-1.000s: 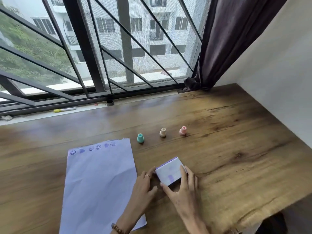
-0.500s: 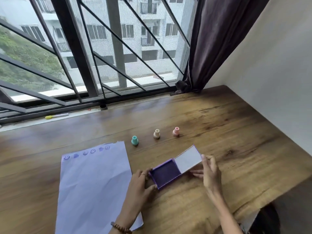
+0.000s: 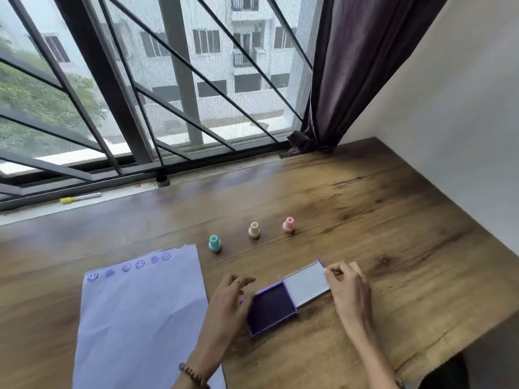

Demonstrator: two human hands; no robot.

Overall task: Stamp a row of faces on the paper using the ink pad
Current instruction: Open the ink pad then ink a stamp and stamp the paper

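A purple ink pad lies open on the wooden desk, its pale lid folded flat to the right. My left hand rests against the pad's left edge with fingers apart. My right hand pinches the far right edge of the lid. A lilac paper sheet lies to the left, with a row of several purple stamped faces along its top. Three small stamps stand beyond the pad: teal, cream and pink.
A barred window runs along the desk's far edge, with a yellow-capped pen on its sill. A dark curtain hangs at the back right beside a white wall. The desk's right front corner drops off.
The ink pad went from closed under both hands to open. My right hand swung the lid over to the right and now holds its edge; the left hand stayed beside the pad.
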